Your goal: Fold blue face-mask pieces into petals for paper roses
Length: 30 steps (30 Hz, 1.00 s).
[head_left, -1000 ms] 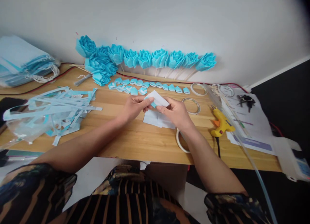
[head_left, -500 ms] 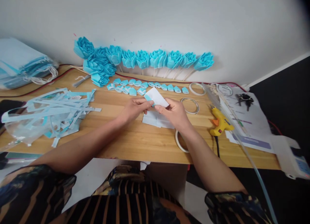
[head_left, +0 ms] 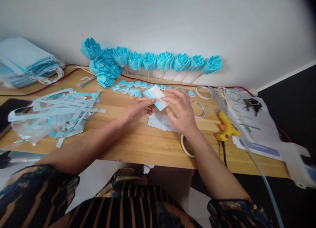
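Your right hand has let go of the white-and-blue piece it was pinching half a second ago. Its fingers are now spread wide above the piece's 3 o'clock edge, with nothing in their grasp. Whether a fingertip grazes the piece, you cannot tell from this view.

Your left hand has the piece nipped between thumb and forefinger at its 7 o'clock corner. It holds it tilted above the wooden table.

Just under both hands, toward 6 o'clock, a small stack of white pieces lies flat. At 12 o'clock a row of folded blue petals runs along the table. Beyond it, blue flowers on sticks lean against the wall.

At 3 o'clock of your right hand lies a tape roll, then a yellow glue gun. A second roll sits near 1 o'clock, and a third is partly under your right wrist.

Well off at 9 o'clock a heap of blue strips spreads out. A stack of face masks sits near 10 o'clock.
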{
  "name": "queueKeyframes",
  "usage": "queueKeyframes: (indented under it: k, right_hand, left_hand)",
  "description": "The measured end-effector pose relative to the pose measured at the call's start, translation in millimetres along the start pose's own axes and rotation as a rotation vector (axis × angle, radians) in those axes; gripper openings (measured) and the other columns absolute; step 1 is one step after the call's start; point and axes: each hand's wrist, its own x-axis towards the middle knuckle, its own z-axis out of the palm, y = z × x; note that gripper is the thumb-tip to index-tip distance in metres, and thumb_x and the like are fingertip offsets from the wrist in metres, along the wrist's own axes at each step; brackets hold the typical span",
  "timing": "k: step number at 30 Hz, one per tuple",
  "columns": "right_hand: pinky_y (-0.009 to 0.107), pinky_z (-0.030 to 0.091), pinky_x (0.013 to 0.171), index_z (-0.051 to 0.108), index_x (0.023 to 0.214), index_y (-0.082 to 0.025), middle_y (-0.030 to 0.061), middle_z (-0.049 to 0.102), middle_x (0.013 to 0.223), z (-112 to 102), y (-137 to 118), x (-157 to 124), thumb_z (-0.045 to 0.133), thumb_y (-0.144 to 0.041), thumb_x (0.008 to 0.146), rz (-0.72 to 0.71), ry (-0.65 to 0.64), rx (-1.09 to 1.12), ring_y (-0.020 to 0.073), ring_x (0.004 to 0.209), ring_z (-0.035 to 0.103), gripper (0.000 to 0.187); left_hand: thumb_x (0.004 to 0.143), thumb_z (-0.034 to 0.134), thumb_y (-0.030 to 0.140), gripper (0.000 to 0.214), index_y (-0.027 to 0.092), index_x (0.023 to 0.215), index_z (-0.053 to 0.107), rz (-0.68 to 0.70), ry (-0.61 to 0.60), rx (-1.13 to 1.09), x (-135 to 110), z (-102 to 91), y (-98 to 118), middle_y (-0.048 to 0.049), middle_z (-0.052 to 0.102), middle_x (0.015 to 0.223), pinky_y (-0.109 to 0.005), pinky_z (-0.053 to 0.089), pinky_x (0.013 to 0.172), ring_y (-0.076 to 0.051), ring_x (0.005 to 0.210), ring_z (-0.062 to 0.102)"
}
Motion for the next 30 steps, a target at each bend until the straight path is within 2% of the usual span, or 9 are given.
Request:
queueKeyframes:
  k: [4,8,11,13,17,21,30]
  right_hand:
    - [0.058,0.036,0.111,0.058,0.119,-0.036,0.0027,0.054,0.140,5,3,-1,0.053,-0.007,0.082,-0.058,-0.063,-0.038,0.0285,0.132,0.048,0.047]
    - [0.057,0.038,0.109,0.059,0.113,-0.034,0.0026,0.055,0.138,6,2,-1,0.053,-0.007,0.082,-0.063,-0.071,-0.039,0.0285,0.131,0.049,0.042]
    - [0.054,0.042,0.106,0.060,0.109,-0.032,0.0030,0.059,0.133,4,0,-1,0.048,-0.006,0.085,-0.037,-0.003,-0.001,0.0261,0.127,0.053,0.038]
    - [0.052,0.043,0.104,0.060,0.108,-0.030,0.0043,0.062,0.126,1,-2,-1,0.047,-0.010,0.088,0.040,0.062,0.030,0.0255,0.122,0.056,0.032]
    - [0.050,0.044,0.101,0.062,0.098,-0.028,0.0050,0.066,0.114,-1,-7,-1,0.056,-0.022,0.089,0.148,0.125,0.051,0.0262,0.112,0.060,0.012]
    - [0.047,0.044,0.096,0.063,0.089,-0.027,0.0036,0.067,0.105,1,-8,-1,0.061,-0.024,0.087,0.083,0.153,0.006,0.0252,0.103,0.060,0.004]
    - [0.047,0.046,0.094,0.066,0.087,-0.026,0.0041,0.065,0.111,9,0,-2,0.068,-0.023,0.084,0.053,0.130,-0.076,0.0254,0.107,0.059,0.005]
  left_hand:
    - [0.078,0.076,0.033,0.024,0.014,0.066,0.067,-0.005,-0.021,0.007,0,-0.5,-1,-0.0033,0.064,0.063,-0.025,0.043,0.058,-0.011,0.059,0.058]
    - [0.078,0.076,0.032,0.024,0.013,0.066,0.067,-0.011,-0.024,0.012,-2,0.7,-1,-0.0034,0.064,0.062,-0.025,0.042,0.057,-0.011,0.058,0.057]
    - [0.078,0.076,0.031,0.024,0.013,0.065,0.067,-0.011,-0.017,0.009,-2,1.7,-1,-0.0032,0.064,0.062,-0.025,0.042,0.057,-0.010,0.057,0.056]
    - [0.077,0.076,0.032,0.024,0.013,0.065,0.067,-0.004,-0.008,0.010,-2,2.0,-1,-0.0032,0.064,0.062,-0.025,0.042,0.056,-0.010,0.058,0.056]
    - [0.079,0.076,0.035,0.027,0.013,0.065,0.067,0.020,0.003,0.042,-1,1.8,-2,-0.0030,0.065,0.065,-0.024,0.042,0.056,-0.009,0.059,0.057]
    - [0.079,0.076,0.039,0.031,0.013,0.065,0.068,0.041,-0.018,0.076,-1,1.5,-3,-0.0041,0.067,0.069,-0.024,0.046,0.057,-0.010,0.063,0.060]
    - [0.072,0.081,0.047,0.036,0.012,0.071,0.074,0.040,-0.096,0.083,-2,1.4,-4,-0.0077,0.074,0.074,-0.026,0.051,0.064,-0.016,0.073,0.067]
